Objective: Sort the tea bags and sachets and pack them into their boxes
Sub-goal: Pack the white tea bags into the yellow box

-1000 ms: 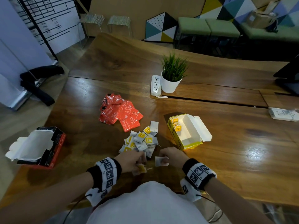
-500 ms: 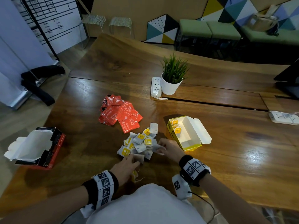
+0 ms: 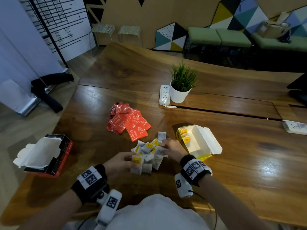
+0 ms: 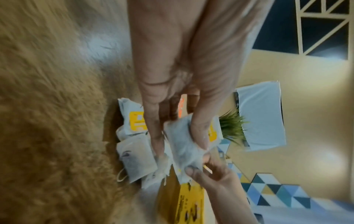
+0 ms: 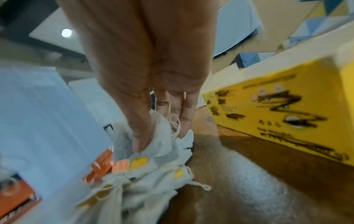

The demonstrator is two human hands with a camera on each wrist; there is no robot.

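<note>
Since the earlier frame both hands had pushed forward into the pile of tea bags point(image 3: 149, 152), which looked more bunched together than it had been. The left hand point(image 3: 118, 164) had come up from the table edge to the pile's near-left side; the right hand point(image 3: 172, 147) had slid to its far-right corner, just beside the yellow box point(image 3: 203, 155).

In the left wrist view the left thumb and fingers point(image 4: 199, 133) pinched a tea bag point(image 4: 184, 145), while the right fingertips point(image 4: 191, 169) met the same bunch from the other side. In the right wrist view the right fingers point(image 5: 140, 136) were curled onto the bags point(image 5: 153, 169), gripping a fold of paper and string.

The relation that mattered: the pile lay between the two hands, and the yellow box sat open-topped immediately right of it, its long axis running away and to the right. The right hand was plainly nearer the box, so a transfer would most likely go rightward and up over the box's near wall. Some bags already stood at its far-left end point(image 3: 185, 136).

The red sachets point(image 3: 128, 122) lay just behind the pile, and the red box point(image 3: 66, 147) stood well apart to the left, open.
</note>
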